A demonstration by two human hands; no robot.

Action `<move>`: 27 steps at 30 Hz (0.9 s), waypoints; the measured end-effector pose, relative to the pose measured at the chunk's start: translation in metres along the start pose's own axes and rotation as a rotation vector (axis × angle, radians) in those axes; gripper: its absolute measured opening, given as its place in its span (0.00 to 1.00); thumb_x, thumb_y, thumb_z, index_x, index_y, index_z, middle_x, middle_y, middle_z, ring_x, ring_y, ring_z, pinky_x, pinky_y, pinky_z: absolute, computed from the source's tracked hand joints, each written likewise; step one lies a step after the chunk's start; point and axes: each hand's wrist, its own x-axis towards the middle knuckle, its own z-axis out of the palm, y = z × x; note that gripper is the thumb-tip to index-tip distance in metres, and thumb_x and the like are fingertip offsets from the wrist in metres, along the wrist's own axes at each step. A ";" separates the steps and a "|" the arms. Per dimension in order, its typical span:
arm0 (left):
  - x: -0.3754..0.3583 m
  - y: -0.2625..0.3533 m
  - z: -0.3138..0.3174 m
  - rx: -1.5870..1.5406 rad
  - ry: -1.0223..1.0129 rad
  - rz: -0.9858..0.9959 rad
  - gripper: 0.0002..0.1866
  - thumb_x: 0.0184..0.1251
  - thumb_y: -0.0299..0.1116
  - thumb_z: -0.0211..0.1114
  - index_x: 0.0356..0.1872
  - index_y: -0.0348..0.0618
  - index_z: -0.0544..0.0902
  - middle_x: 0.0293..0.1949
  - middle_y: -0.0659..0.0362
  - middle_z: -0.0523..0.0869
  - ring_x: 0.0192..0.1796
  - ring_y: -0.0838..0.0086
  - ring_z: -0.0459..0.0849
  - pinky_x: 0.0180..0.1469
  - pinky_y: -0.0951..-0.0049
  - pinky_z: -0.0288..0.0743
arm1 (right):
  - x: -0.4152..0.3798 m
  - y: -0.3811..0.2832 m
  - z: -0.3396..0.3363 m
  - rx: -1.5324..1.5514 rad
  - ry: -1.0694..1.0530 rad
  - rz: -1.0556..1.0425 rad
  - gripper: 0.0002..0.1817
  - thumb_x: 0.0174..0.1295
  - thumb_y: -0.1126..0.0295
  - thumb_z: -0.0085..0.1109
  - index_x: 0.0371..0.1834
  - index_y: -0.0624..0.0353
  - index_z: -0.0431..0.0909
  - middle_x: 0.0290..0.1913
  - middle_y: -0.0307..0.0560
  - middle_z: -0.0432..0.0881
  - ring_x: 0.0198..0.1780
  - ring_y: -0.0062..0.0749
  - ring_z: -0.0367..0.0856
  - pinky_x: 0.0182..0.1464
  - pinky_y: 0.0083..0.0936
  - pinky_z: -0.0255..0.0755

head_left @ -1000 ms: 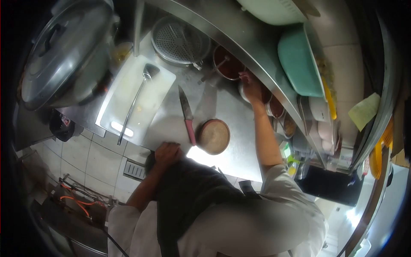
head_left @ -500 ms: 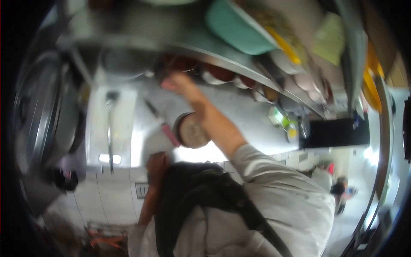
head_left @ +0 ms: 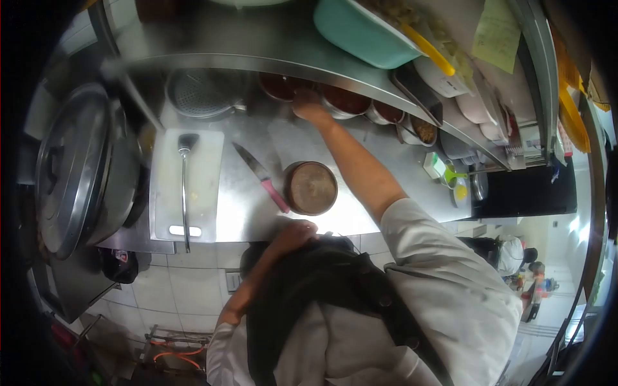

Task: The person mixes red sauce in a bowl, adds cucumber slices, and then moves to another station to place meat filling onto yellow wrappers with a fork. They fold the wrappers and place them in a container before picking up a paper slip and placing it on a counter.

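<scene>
My right arm stretches across the steel counter, and my right hand [head_left: 308, 105] is under the shelf's edge between two metal pots of red sauce. One sauce pot [head_left: 278, 88] is left of it, the other sauce pot [head_left: 347, 103] right. Its fingers are hidden in shadow. My left hand [head_left: 296, 235] is by the counter's front edge, close to my apron, with fingers curled and nothing visible in them. Nearby lie a knife [head_left: 261, 175] with a pink handle and a round brown disc-like object [head_left: 313, 188]. A long-handled metal utensil [head_left: 186, 186] lies on a white cutting board [head_left: 208, 174].
A large lidded pot [head_left: 80, 174] stands at the left, with a perforated metal strainer [head_left: 203, 96] at the back. The overhead shelf [head_left: 257, 63] carries a teal tub [head_left: 360, 35]. More containers line the back right, near a green-handled utensil [head_left: 454, 174]. Other people [head_left: 512, 254] are far right.
My right hand has shifted rightward among the sauce pots. My left hand has moved right along the counter's front edge. The whole view has shifted slightly and become sharper.
</scene>
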 end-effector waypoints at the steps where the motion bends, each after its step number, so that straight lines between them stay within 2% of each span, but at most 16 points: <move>1: 0.013 -0.005 0.000 0.004 0.004 -0.006 0.13 0.68 0.37 0.59 0.44 0.40 0.84 0.38 0.50 0.87 0.35 0.66 0.86 0.43 0.65 0.79 | 0.008 0.013 0.016 0.007 0.000 -0.004 0.14 0.63 0.70 0.52 0.48 0.66 0.80 0.45 0.59 0.84 0.43 0.44 0.84 0.42 0.34 0.78; 3: 0.037 -0.017 0.000 -0.423 -0.444 -0.794 0.24 0.77 0.49 0.48 0.55 0.38 0.79 0.36 0.55 0.90 0.29 0.77 0.84 0.33 0.76 0.75 | 0.031 0.037 0.040 0.274 -0.551 0.072 0.18 0.63 0.74 0.47 0.55 0.67 0.76 0.46 0.61 0.85 0.40 0.56 0.84 0.45 0.41 0.76; 4: 0.021 -0.058 0.022 -0.431 -0.247 -0.065 0.26 0.80 0.49 0.44 0.64 0.37 0.70 0.45 0.51 0.88 0.39 0.72 0.86 0.32 0.78 0.74 | 0.024 0.028 0.018 0.278 -0.554 0.071 0.18 0.63 0.74 0.47 0.55 0.67 0.76 0.46 0.61 0.85 0.40 0.56 0.84 0.45 0.41 0.76; 5: 0.026 -0.047 0.021 -0.430 -0.246 -0.070 0.26 0.80 0.49 0.44 0.64 0.37 0.70 0.45 0.51 0.88 0.39 0.72 0.86 0.32 0.78 0.74 | 0.014 0.006 -0.025 0.910 -0.476 0.468 0.11 0.64 0.77 0.44 0.44 0.65 0.76 0.39 0.57 0.82 0.32 0.40 0.79 0.31 0.30 0.68; 6: 0.040 -0.025 0.019 -0.804 -0.070 -0.467 0.27 0.80 0.48 0.43 0.66 0.36 0.65 0.51 0.49 0.85 0.43 0.69 0.86 0.34 0.77 0.76 | 0.008 -0.008 -0.051 1.531 -0.340 0.872 0.10 0.65 0.80 0.41 0.34 0.63 0.75 0.31 0.54 0.80 0.23 0.25 0.74 0.17 0.18 0.60; 7: 0.046 -0.012 0.019 -1.164 0.122 -0.874 0.28 0.81 0.48 0.41 0.69 0.36 0.60 0.56 0.46 0.82 0.47 0.65 0.85 0.36 0.76 0.77 | 0.004 -0.006 -0.052 1.533 -0.339 0.880 0.10 0.65 0.80 0.41 0.34 0.63 0.75 0.31 0.54 0.80 0.23 0.25 0.74 0.17 0.18 0.60; 8: 0.045 -0.036 0.031 -1.268 0.126 -0.790 0.28 0.81 0.49 0.39 0.67 0.34 0.61 0.63 0.44 0.77 0.56 0.59 0.82 0.49 0.67 0.80 | 0.000 -0.005 -0.051 1.346 -0.361 0.770 0.10 0.65 0.79 0.41 0.35 0.63 0.76 0.32 0.54 0.81 0.24 0.25 0.74 0.18 0.19 0.61; 10: 0.047 -0.036 0.031 -1.272 0.180 -0.792 0.29 0.81 0.49 0.39 0.67 0.33 0.61 0.63 0.44 0.76 0.59 0.58 0.81 0.56 0.64 0.76 | -0.007 0.003 -0.031 1.161 -0.386 0.666 0.10 0.65 0.79 0.41 0.36 0.63 0.77 0.32 0.55 0.81 0.24 0.25 0.74 0.18 0.20 0.63; 12: 0.056 -0.032 0.029 -1.253 0.267 -0.780 0.29 0.81 0.50 0.37 0.66 0.32 0.63 0.63 0.44 0.77 0.66 0.57 0.75 0.67 0.58 0.68 | -0.007 0.027 0.024 -0.044 0.208 -0.239 0.09 0.66 0.77 0.43 0.37 0.63 0.77 0.31 0.54 0.81 0.21 0.23 0.72 0.18 0.20 0.62; 13: 0.058 -0.035 0.031 -1.254 0.263 -0.792 0.29 0.81 0.50 0.37 0.66 0.32 0.63 0.63 0.44 0.77 0.66 0.57 0.75 0.67 0.58 0.68 | -0.005 0.025 0.024 -0.042 0.200 -0.231 0.09 0.66 0.77 0.43 0.37 0.63 0.77 0.31 0.54 0.81 0.21 0.23 0.72 0.18 0.20 0.62; 15: 0.066 -0.046 0.035 -1.175 0.341 -0.740 0.30 0.80 0.51 0.36 0.60 0.32 0.72 0.60 0.46 0.80 0.62 0.61 0.80 0.65 0.61 0.71 | 0.000 0.014 0.006 0.130 -0.059 -0.145 0.08 0.66 0.75 0.47 0.38 0.63 0.78 0.29 0.50 0.80 0.19 0.22 0.70 0.18 0.21 0.63; 16: 0.069 -0.045 0.030 -1.161 0.374 -0.739 0.30 0.80 0.51 0.36 0.58 0.32 0.74 0.57 0.45 0.82 0.61 0.60 0.81 0.64 0.60 0.72 | 0.003 0.008 -0.010 0.132 -0.066 -0.137 0.08 0.66 0.75 0.47 0.38 0.63 0.78 0.29 0.50 0.80 0.19 0.22 0.70 0.18 0.21 0.63; 18: 0.074 -0.037 0.018 -1.143 0.414 -0.754 0.30 0.80 0.51 0.37 0.58 0.32 0.73 0.56 0.45 0.82 0.59 0.59 0.82 0.62 0.60 0.74 | 0.003 0.000 -0.034 1.173 -0.519 0.588 0.06 0.66 0.73 0.51 0.38 0.63 0.78 0.27 0.46 0.79 0.18 0.20 0.69 0.16 0.17 0.61; 19: 0.077 -0.032 0.010 -1.120 0.463 -0.752 0.30 0.80 0.51 0.38 0.59 0.31 0.72 0.56 0.45 0.82 0.58 0.58 0.83 0.60 0.60 0.75 | -0.003 -0.001 -0.037 1.175 -0.525 0.595 0.06 0.66 0.73 0.51 0.38 0.63 0.78 0.27 0.46 0.79 0.18 0.20 0.69 0.16 0.17 0.61; 21: 0.084 -0.023 -0.007 -1.082 0.510 -0.768 0.29 0.80 0.51 0.38 0.57 0.31 0.73 0.52 0.47 0.84 0.54 0.60 0.84 0.56 0.61 0.78 | -0.009 0.004 -0.040 1.552 -0.445 0.738 0.05 0.66 0.73 0.53 0.38 0.62 0.77 0.26 0.43 0.77 0.18 0.16 0.68 0.16 0.12 0.56; 27: 0.101 -0.023 -0.044 -1.021 0.635 -0.754 0.24 0.81 0.45 0.37 0.50 0.35 0.76 0.41 0.53 0.86 0.42 0.67 0.87 0.45 0.67 0.83 | -0.055 -0.002 -0.064 1.643 -0.348 0.685 0.05 0.67 0.74 0.53 0.41 0.63 0.76 0.27 0.43 0.78 0.17 0.17 0.65 0.16 0.14 0.54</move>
